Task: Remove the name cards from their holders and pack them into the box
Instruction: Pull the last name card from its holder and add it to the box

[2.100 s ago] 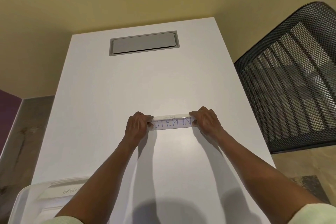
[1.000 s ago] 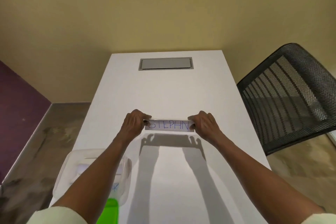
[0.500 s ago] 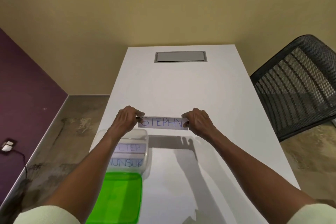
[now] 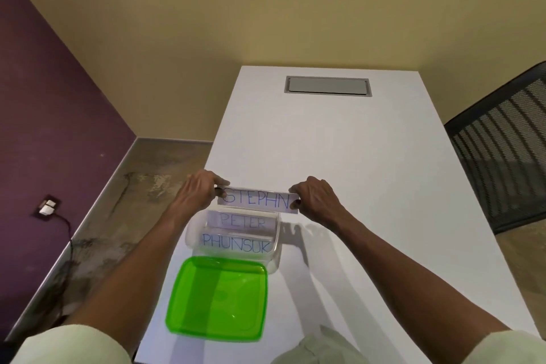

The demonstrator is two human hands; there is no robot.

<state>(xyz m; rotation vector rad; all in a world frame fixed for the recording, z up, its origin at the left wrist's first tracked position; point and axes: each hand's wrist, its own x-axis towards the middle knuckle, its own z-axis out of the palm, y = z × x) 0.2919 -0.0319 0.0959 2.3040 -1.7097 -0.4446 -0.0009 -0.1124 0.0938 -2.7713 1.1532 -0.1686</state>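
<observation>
A white name card reading STEPHN [image 4: 256, 200] is held level in the air by its two ends. My left hand [image 4: 198, 194] pinches its left end and my right hand [image 4: 315, 198] pinches its right end. It hovers just above the far rim of a clear plastic box [image 4: 277, 233] near the table's left edge. Inside the box lie two cards, PETER [image 4: 240, 221] behind PHUNSUK [image 4: 236, 245]. Whether the held card sits in a holder I cannot tell.
The box's green lid [image 4: 217, 298] lies flat on the white table [image 4: 354, 162] just in front of the box. A grey cable hatch [image 4: 327, 86] is set in the far end. A black mesh chair [image 4: 502, 154] stands at the right. Bare floor lies left of the table.
Both hands lifted the STEPHN card off the table and carried it left and toward me, over the box. The view swung left, bringing the box and green lid into sight.
</observation>
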